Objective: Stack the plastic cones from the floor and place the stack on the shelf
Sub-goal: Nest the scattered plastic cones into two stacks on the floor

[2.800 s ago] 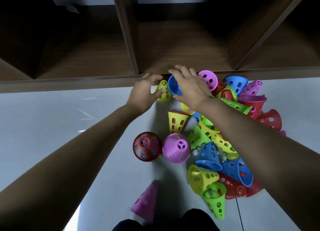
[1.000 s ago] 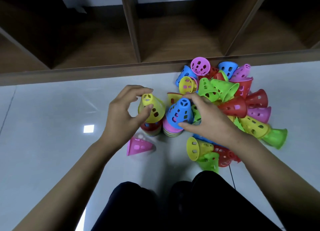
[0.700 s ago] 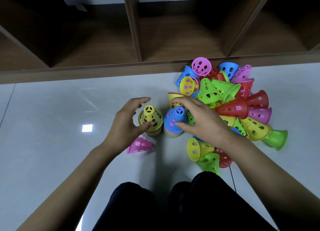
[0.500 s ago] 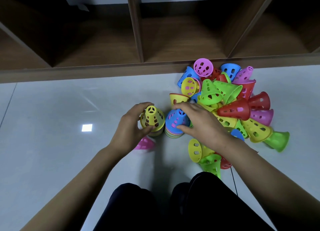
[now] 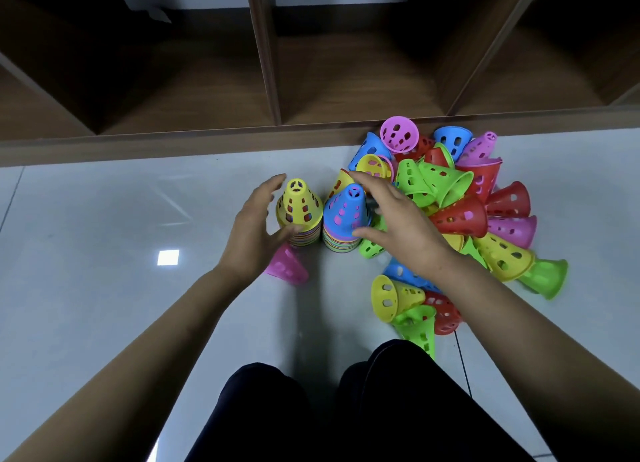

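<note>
Two short stacks of plastic cones stood upright on the pale floor [image 5: 104, 219], side by side and almost touching, their long axes vertical and narrow tips pointing up at you. The left stack was capped by a yellow cone [image 5: 298, 205], the right stack by a blue cone [image 5: 346, 208].

Your left hand [image 5: 256, 236] curved around the left side of the yellow-topped stack, grip open, fingers spread and the thumb near the stack's striped base; whether any finger actually touched the plastic was hard to tell from this angle. Your right hand [image 5: 398, 226] arched over the right side of the blue-topped stack, grip also open and holding nothing.

The loose pile of cones [image 5: 464, 212] lay directly to the right, just beyond your right hand, with cones tipped on their sides in every direction. That hand was plainly the nearer one to the pile. A single pink cone [image 5: 287, 267] lay on its side beneath your left wrist, nearer your left hand.

The wooden shelf [image 5: 346, 80] stood straight ahead, beyond both stacks, its compartments opening toward you at floor level. Most cones appeared still unstacked, so further gathering probably came before any lift to the shelf.
</note>
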